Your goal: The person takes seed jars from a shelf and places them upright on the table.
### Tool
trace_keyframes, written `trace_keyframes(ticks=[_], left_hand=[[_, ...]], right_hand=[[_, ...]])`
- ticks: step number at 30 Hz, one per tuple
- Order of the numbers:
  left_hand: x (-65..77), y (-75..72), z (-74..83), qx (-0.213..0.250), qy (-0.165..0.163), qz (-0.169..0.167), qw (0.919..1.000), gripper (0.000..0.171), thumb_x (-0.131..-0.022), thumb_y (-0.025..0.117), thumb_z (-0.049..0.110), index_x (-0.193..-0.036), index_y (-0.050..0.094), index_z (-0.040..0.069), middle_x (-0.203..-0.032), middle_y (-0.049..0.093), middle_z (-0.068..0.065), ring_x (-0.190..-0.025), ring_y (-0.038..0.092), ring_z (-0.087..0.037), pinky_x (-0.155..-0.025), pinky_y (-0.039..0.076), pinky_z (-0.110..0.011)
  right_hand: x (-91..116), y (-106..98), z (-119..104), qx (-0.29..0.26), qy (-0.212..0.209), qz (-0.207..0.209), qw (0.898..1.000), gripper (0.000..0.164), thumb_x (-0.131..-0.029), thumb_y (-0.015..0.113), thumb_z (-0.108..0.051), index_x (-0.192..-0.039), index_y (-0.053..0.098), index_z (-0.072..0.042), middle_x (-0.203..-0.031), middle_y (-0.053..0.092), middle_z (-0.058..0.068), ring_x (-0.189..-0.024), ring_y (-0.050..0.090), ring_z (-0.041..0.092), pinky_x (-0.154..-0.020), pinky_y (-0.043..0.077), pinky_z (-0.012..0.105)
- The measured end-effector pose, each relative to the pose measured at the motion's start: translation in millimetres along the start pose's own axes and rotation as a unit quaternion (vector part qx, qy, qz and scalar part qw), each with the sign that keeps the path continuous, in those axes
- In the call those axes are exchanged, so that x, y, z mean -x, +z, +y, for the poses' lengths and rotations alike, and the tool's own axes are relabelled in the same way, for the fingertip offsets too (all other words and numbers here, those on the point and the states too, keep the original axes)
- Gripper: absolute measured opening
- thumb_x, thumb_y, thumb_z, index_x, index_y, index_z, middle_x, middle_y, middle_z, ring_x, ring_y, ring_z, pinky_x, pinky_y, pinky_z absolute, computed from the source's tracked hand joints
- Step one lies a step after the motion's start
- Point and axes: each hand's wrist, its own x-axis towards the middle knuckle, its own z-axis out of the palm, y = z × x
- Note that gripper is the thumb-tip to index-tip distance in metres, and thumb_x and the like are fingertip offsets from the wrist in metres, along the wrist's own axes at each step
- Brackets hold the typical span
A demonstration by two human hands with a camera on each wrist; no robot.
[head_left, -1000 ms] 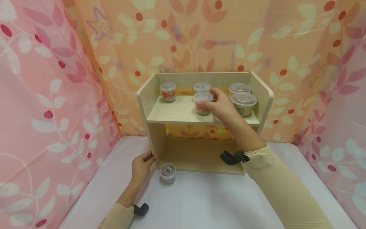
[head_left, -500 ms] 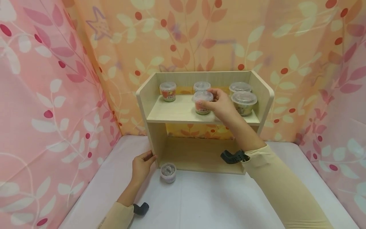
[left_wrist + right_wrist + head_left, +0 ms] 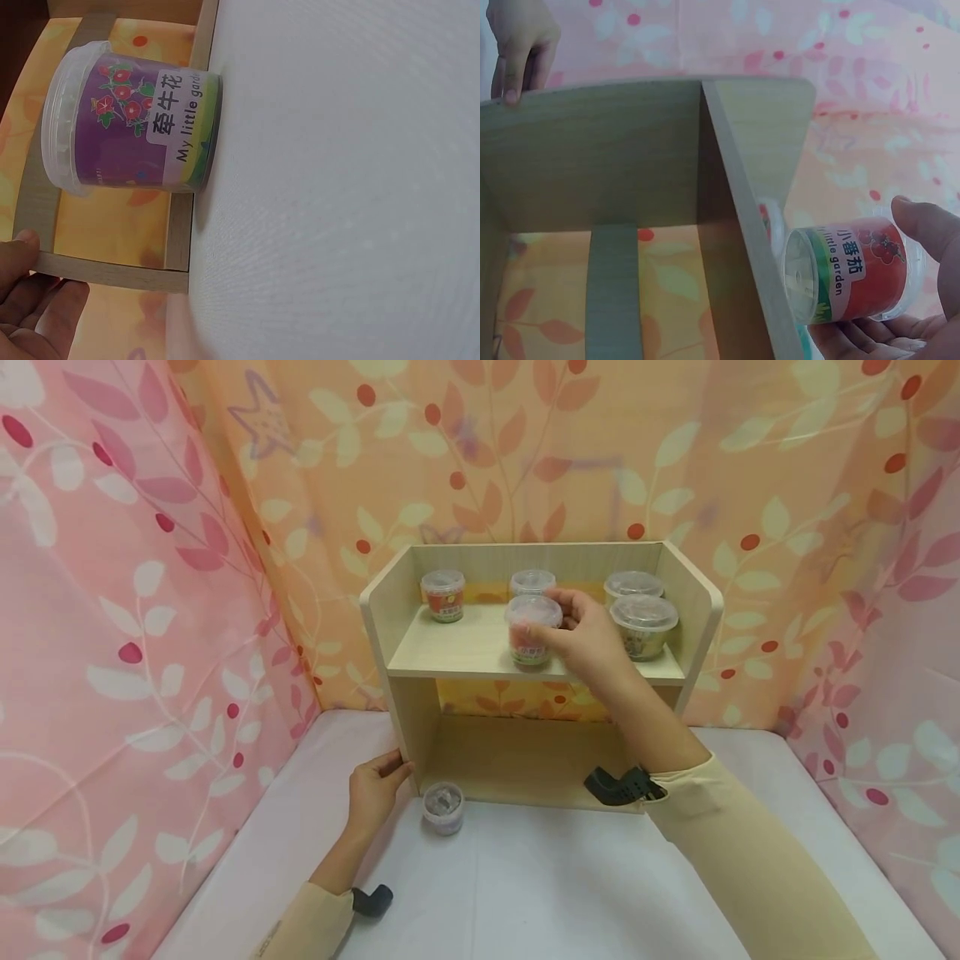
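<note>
Fingers of the right hand (image 3: 592,639) pinch a red-labelled clear plastic cup (image 3: 862,266) at the upper front of a pale wooden shelf unit (image 3: 442,652), side gripped by the left hand (image 3: 372,793). Toward twelve o'clock, a lidded round cup (image 3: 532,578) is half hidden; at three, one clear-lidded tub (image 3: 645,631) partly blocks another.

Behind the right fingers (image 3: 573,602), an orange leaf-print curtain (image 3: 337,485) fills the back, a purple star (image 3: 261,417) showing high above the left fingers (image 3: 390,768)! Pink leafy curtain (image 3: 112,652) out left of them, pink curtain (image 3: 885,677) right of the other set, and below both, a white-covered table (image 3: 540,902) in soft light!
</note>
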Motion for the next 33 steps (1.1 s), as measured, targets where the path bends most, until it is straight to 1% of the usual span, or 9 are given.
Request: trace_keyframes(ticks=[4,7,10,13,15,18,22,28,33], left_hand=[[-0.1,0.0,-0.2,-0.003,-0.002,0.001,1.0000,0.029,-0.088,0.082,0.010,-0.114,0.077,-0.001,-0.109,0.077,-0.017,-0.102,0.074,-0.028,-0.078,0.056,-0.013],[-0.5,-0.1,-0.5,-0.009,-0.007,-0.001,0.9999,0.030,-0.087,0.082,0.010,-0.115,0.077,0.000,-0.110,0.077,-0.016,-0.103,0.074,-0.028,-0.078,0.056,-0.013],[-0.7,-0.1,-1.0,-0.007,-0.009,-0.002,0.9999,0.030,-0.087,0.082,0.008,-0.115,0.076,-0.001,-0.110,0.077,-0.016,-0.103,0.074,-0.029,-0.078,0.056,-0.013],[-0.3,-0.5,-0.7,-0.003,-0.008,-0.002,1.0000,0.030,-0.087,0.082,0.007,-0.115,0.076,-0.002,-0.110,0.077,-0.016,-0.102,0.074,-0.028,-0.077,0.056,-0.014],[-0.3,-0.4,-0.7,-0.003,-0.006,-0.002,1.0000,0.030,-0.087,0.082,0.007,-0.115,0.076,-0.002,-0.110,0.077,-0.016,-0.102,0.074,-0.026,-0.077,0.056,-0.014],[-0.5,-0.1,0.1,-0.008,-0.005,-0.003,1.0000,0.031,-0.087,0.082,0.007,-0.116,0.076,-0.001,-0.111,0.077,-0.016,-0.102,0.074,-0.023,-0.078,0.056,-0.014],[-0.8,-0.2,-0.1,-0.007,-0.003,-0.003,1.0000,0.031,-0.087,0.082,0.008,-0.116,0.076,-0.001,-0.111,0.076,-0.016,-0.102,0.074,-0.023,-0.078,0.057,-0.014],[-1.6,-0.6,-1.0,-0.006,-0.004,-0.002,1.0000,0.031,-0.087,0.082,0.010,-0.116,0.076,-0.001,-0.111,0.077,-0.016,-0.101,0.074,-0.022,-0.078,0.056,-0.014],[-2.7,-0.4,-1.7,-0.007,0.002,-0.002,1.0000,0.030,-0.087,0.083,0.010,-0.114,0.077,-0.001,-0.109,0.077,-0.016,-0.099,0.074,-0.024,-0.077,0.057,-0.014]], right_hand=[[14.6,0.9,-4.7,0.009,-0.010,-0.024,1.000,0.073,-0.085,0.087,-0.031,-0.144,0.051,-0.011,-0.139,0.058,0.005,-0.127,0.058,0.018,-0.108,0.049,0.036],[25.9,1.8,-6.2,0.014,-0.018,-0.039,0.999,0.071,-0.085,0.087,-0.030,-0.143,0.052,-0.011,-0.138,0.059,0.004,-0.125,0.060,0.018,-0.103,0.053,0.034],[38.2,5.8,-7.0,-0.002,-0.022,-0.054,0.998,0.069,-0.087,0.085,-0.026,-0.144,0.051,-0.010,-0.138,0.059,0.006,-0.124,0.060,0.020,-0.097,0.055,0.028],[50.7,13.6,-6.1,-0.038,-0.021,-0.069,0.997,0.067,-0.088,0.083,-0.018,-0.145,0.050,-0.009,-0.138,0.058,0.008,-0.122,0.060,0.023,-0.092,0.055,0.022],[58.4,19.4,-3.5,-0.056,-0.019,-0.077,0.995,0.066,-0.088,0.083,-0.015,-0.144,0.050,-0.009,-0.137,0.059,0.009,-0.120,0.061,0.023,-0.090,0.055,0.021],[68.1,27.1,2.8,-0.064,-0.019,-0.090,0.994,0.066,-0.087,0.083,-0.013,-0.144,0.049,-0.008,-0.137,0.060,0.009,-0.119,0.061,0.023,-0.092,0.055,0.021],[78.3,37.2,10.3,-0.059,-0.019,-0.104,0.993,0.068,-0.086,0.084,-0.015,-0.144,0.050,-0.009,-0.136,0.061,0.009,-0.119,0.062,0.024,-0.095,0.056,0.024],[87.4,50.4,19.5,-0.064,-0.006,-0.114,0.991,0.072,-0.085,0.085,-0.013,-0.148,0.049,-0.010,-0.140,0.059,0.008,-0.125,0.061,0.025,-0.100,0.055,0.031],[92.8,60.9,32.9,-0.074,0.001,-0.123,0.990,0.072,-0.084,0.086,-0.013,-0.146,0.050,-0.010,-0.137,0.061,0.011,-0.122,0.061,0.025,-0.099,0.055,0.033]])
